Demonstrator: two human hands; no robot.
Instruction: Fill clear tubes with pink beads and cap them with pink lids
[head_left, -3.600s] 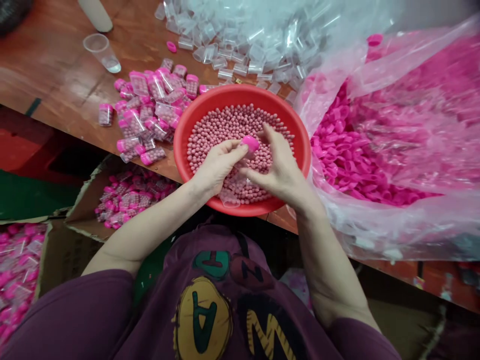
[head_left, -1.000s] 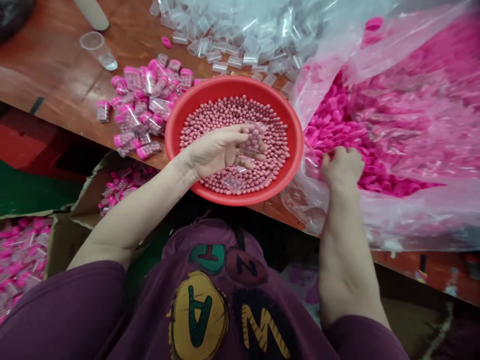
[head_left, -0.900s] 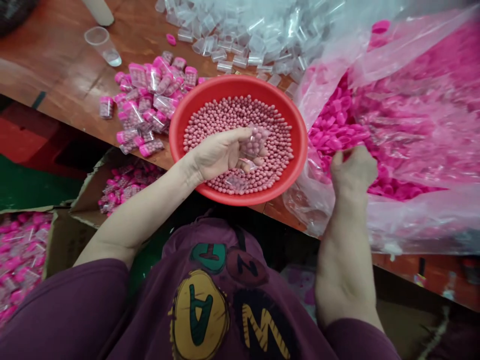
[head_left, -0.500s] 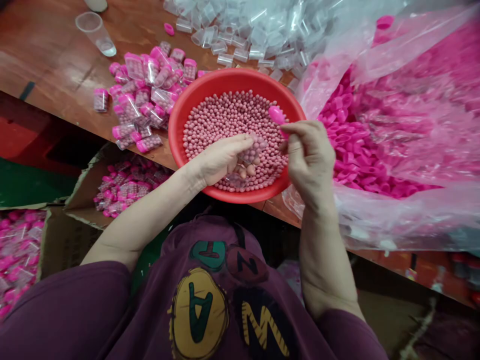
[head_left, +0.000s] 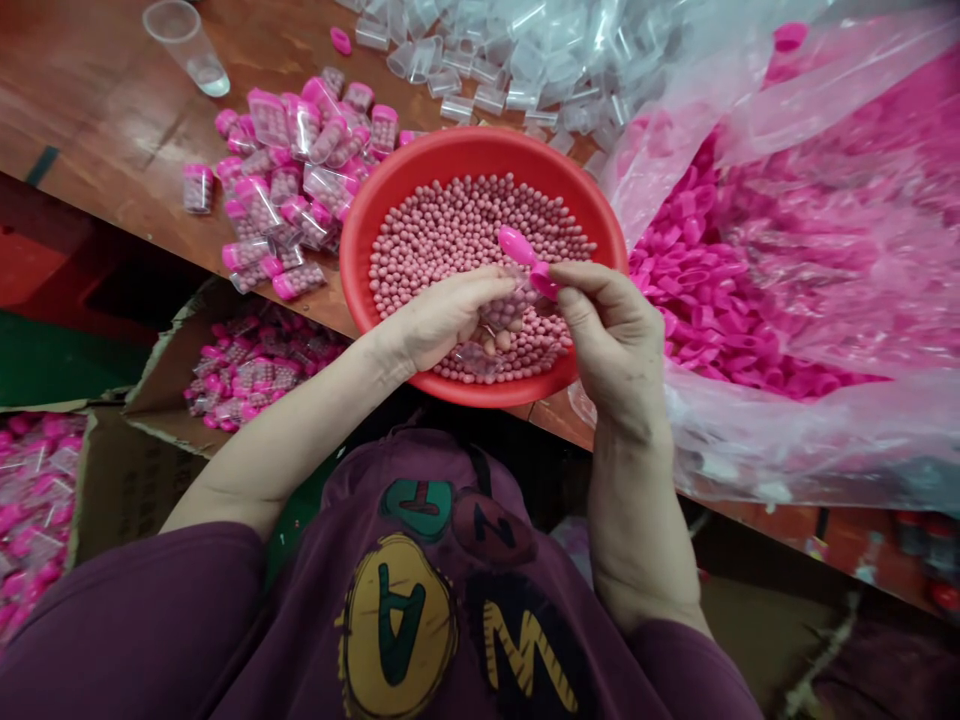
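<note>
Seated worker, seen from above, bent over a table edge. Left hand curled, fingers wrapped around a clear plastic tube packed with pink beads; tube held low over the basin, partly hidden by the fingers, tilted rather than upright. Right hand closed in a pinch, thumb and forefinger gripping a pink plastic cap by one edge, the cap just beside the tube's upper end and not seated on it. Both hands above a red plastic basin, which is filled with small pink beads. Right of the basin, a large plastic bag lies open, heaped with loose pink caps. Beyond the basin, a pile of unfilled clear tubes sits on the wooden table. Left of the basin, a cluster of filled, capped tubes lies on the tabletop, near a clear plastic cup. More capped tubes fill a cardboard box below the table edge. Worker wears a purple printed shirt.
</note>
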